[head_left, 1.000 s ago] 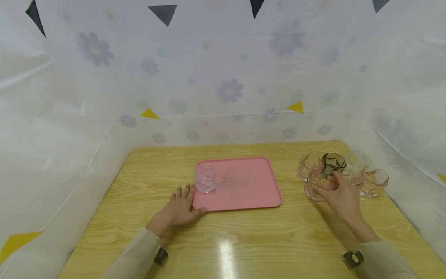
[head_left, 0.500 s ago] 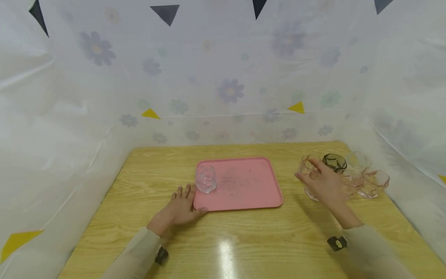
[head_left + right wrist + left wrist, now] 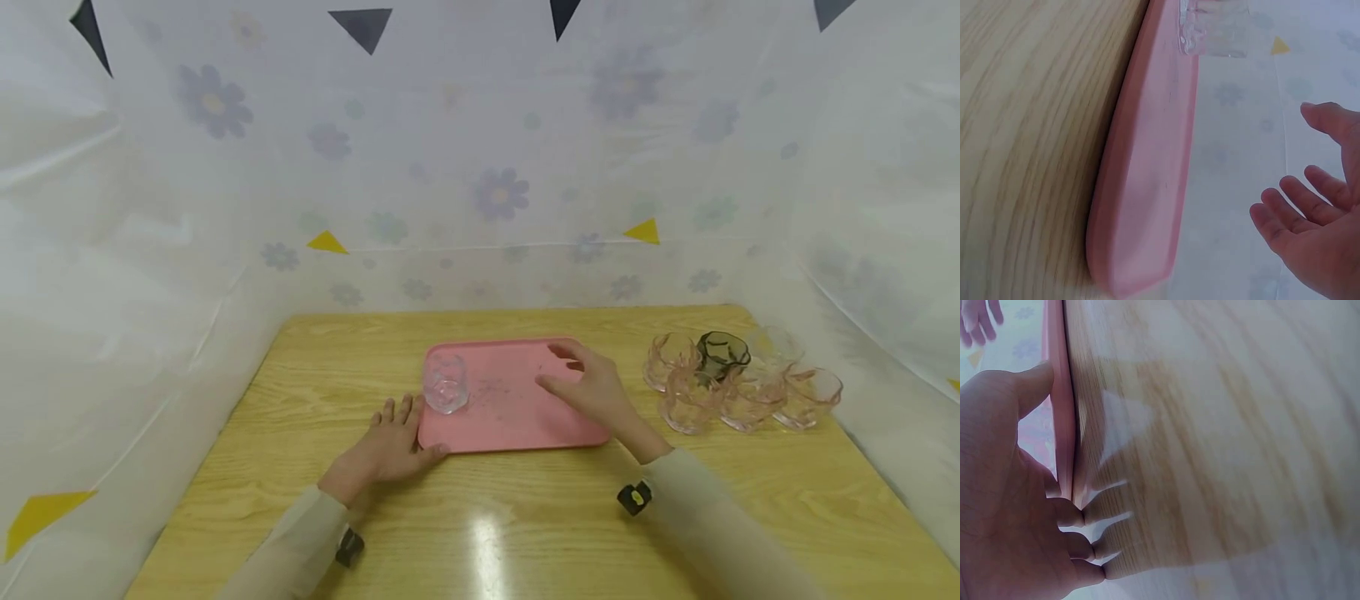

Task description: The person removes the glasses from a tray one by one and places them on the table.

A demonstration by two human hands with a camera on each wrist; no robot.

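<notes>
A pink tray (image 3: 525, 433) lies in the middle of the wooden table, with a clear glass cup (image 3: 446, 385) standing at its left end. My left hand (image 3: 386, 446) rests at the tray's left front corner; its thumb touches the rim and its fingers spread on the table. In the left wrist view, the thumb (image 3: 1036, 387) lies against the tray's edge. My right hand (image 3: 592, 387) hovers over the right part of the tray, holding nothing. The right wrist view shows that hand (image 3: 1316, 219) with parted, gently bent fingers, apart from the tray (image 3: 1141, 156).
Several glass cups cluster at the table's right: pink ones (image 3: 688, 404), a dark grey-green one (image 3: 723, 354) and a clear one (image 3: 776, 343). White sheeting with flower prints (image 3: 502, 196) encloses the table's back and sides.
My right hand has left the pink cup at the front of the cluster and moved left over the tray. That cup stays with the others. My left hand has stayed put.
</notes>
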